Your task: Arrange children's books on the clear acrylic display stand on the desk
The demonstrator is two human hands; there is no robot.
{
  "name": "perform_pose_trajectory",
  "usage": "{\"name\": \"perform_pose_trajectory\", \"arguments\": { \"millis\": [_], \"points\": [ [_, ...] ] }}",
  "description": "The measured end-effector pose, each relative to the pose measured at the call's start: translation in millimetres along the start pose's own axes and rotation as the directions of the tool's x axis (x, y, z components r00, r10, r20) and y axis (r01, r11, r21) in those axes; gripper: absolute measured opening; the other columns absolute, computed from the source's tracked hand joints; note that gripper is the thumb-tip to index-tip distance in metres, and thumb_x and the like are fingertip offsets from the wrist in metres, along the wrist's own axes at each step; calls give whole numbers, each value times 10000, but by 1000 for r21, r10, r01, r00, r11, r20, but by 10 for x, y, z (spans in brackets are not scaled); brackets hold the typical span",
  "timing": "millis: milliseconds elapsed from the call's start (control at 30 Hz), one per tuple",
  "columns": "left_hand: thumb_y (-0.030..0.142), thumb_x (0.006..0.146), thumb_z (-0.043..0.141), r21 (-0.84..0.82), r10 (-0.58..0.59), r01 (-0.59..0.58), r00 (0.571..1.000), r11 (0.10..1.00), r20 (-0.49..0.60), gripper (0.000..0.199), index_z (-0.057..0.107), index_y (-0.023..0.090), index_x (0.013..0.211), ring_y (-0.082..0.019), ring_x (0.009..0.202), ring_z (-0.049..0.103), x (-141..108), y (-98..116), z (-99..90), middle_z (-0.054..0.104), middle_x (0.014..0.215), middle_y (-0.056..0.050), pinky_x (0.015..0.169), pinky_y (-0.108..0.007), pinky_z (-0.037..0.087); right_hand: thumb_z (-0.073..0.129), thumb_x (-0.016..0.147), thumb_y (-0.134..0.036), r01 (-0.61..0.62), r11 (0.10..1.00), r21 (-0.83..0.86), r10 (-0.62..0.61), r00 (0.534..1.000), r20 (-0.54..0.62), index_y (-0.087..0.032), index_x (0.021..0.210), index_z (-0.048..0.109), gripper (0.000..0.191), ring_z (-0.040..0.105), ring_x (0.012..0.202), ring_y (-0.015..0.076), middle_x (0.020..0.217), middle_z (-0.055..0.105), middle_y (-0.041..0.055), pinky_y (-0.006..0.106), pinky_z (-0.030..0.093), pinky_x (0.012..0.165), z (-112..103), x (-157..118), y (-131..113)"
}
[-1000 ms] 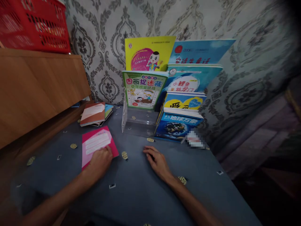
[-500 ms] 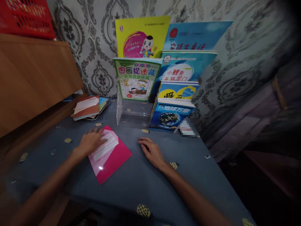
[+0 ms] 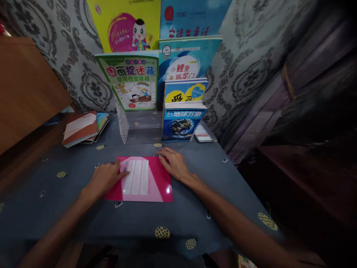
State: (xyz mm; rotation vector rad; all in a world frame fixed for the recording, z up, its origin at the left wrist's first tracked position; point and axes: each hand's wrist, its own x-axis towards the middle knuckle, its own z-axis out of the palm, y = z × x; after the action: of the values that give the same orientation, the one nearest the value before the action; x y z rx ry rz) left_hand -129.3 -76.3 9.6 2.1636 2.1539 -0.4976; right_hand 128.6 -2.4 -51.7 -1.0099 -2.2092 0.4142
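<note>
A pink book [image 3: 154, 182] lies flat on the cloth-covered table, its long side running left to right. White text panels on its cover are turned sideways. My left hand [image 3: 107, 175] grips the book's left edge, with the thumb over the cover and the other fingers along the edge, partly hidden. At the upper right corner, my right hand [image 3: 175, 163] rests with loosely stretched fingers, touching or very near the book. Behind them stands a clear acrylic rack [image 3: 124, 128] of books, including a green picture book [image 3: 136, 85] and a blue earth book [image 3: 181, 124].
On the left lies a small stack of books [image 3: 80, 128], near a wooden cabinet [image 3: 28, 93]. Upper rack tiers hold a yellow book [image 3: 125, 26] and a teal book [image 3: 189, 59]. A curtain [image 3: 264, 93] hangs at the right, beyond the table edge.
The pink book has turned from slanted to level across the table. My left hand has moved to its left edge, and the book now reaches my right hand. The view has shifted right.
</note>
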Motion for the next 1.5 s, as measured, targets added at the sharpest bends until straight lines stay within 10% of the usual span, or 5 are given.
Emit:
{"name": "perform_pose_trajectory", "arguments": {
  "millis": [267, 567, 1000, 1500],
  "points": [
    [371, 1012, 391, -13, 237, -243, 956, 970, -171, 321, 608, 171, 1138, -284, 981, 681, 65, 654, 7, 707, 1039, -157, 758, -361, 522, 480, 985, -157, 161, 978, -132, -147, 983, 112, -184, 1143, 660, 240, 634, 1148, 254, 1220, 681, 122, 435, 498, 1026, 97, -126, -305],
    [189, 996, 340, -1, 407, -450, 809, 893, -424, 421, 475, 104, 1386, -279, 1315, 549, 280, 759, 413, 606, 1375, -201, 1088, -466, 431, 457, 965, -98, 118, 983, -143, -90, 977, 192, -77, 1252, 610, 326, 558, 1312, 283, 1353, 617, 206, 464, 446, 1124, 302, -227, -161],
    [376, 1002, 433, -61, 397, -432, 869, 900, -295, 469, 489, 114, 1386, -312, 1310, 548, 252, 639, 208, 600, 1393, -193, 1065, -476, 439, 445, 983, -190, -110, 957, -269, 141, 985, 99, -136, 1303, 620, 369, 544, 1342, 281, 1423, 590, 169, 539, 395, 1152, -261, -536, 285],
    [575, 757, 694, -148, 394, -394, 919, 907, -29, 579, 572, 162, 1143, -344, 1108, 596, 659, 611, -168, 613, 1178, -140, 858, -411, 478, 478, 973, -310, -217, 953, -211, 242, 965, 104, -114, 1431, 503, 499, 423, 1430, 326, 1545, 430, 217, 550, 376, 1150, -284, -570, 403]
  ]
}}
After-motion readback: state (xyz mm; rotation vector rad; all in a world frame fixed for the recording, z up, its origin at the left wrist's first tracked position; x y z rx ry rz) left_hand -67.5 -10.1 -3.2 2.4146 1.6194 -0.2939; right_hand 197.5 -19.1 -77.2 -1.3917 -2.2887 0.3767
